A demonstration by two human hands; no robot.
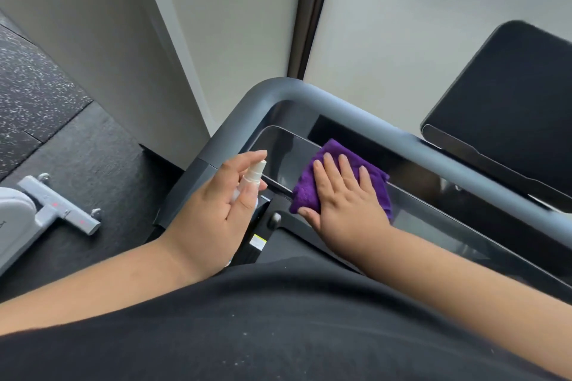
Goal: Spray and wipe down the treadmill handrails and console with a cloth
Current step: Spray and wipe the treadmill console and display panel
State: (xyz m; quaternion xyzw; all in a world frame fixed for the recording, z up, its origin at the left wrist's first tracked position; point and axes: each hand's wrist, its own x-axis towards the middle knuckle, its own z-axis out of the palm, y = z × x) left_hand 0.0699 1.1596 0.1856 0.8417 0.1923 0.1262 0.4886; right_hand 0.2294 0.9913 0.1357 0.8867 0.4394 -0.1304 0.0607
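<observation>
A folded purple cloth (312, 192) lies flat on the treadmill's glossy dark console panel (284, 155). My right hand (343, 195) presses on the cloth with fingers spread. My left hand (216, 210) holds a small white spray bottle (255, 175) upright just left of the console, with the nozzle pointing toward the panel. A grey handrail (356, 111) curves around the far side of the console and runs down its left side (198, 170).
A black screen (507, 105) stands tilted beyond the handrail at the right. A grey machine base (52, 207) sits on the dark speckled floor (34, 96) at the left. A white wall and frosted window panels lie ahead. My black shirt fills the bottom.
</observation>
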